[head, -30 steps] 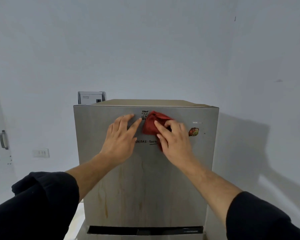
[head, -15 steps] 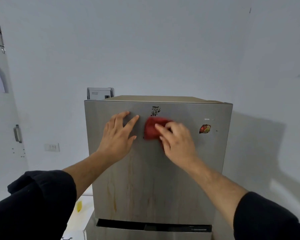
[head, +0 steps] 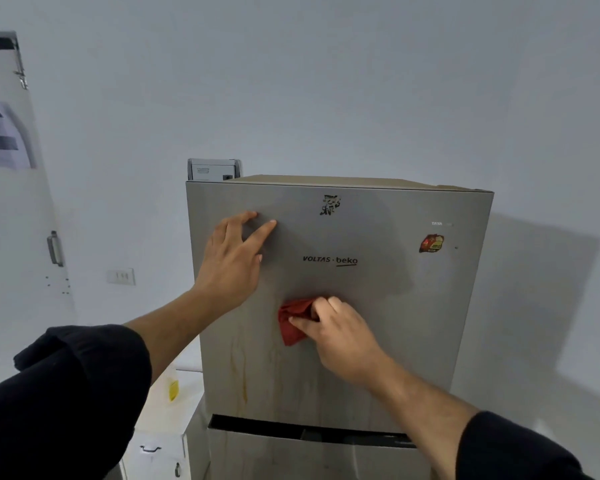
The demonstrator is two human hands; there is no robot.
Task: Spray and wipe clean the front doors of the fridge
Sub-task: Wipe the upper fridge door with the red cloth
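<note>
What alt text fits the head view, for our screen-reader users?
A right hand holds a crumpled red cloth against a steel fridge's upper door, below its brand lettering, while the left hand rests fingers-spread near the door's top left. Brownish drip streaks mark the door's lower part.

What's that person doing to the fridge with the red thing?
A person is wiping the fridge's upper door with a red cloth, bunched in the right hand just below the brand name. The left hand rests on the door near its top left. Brownish drip streaks show lower down, not yet cleaned.
</note>
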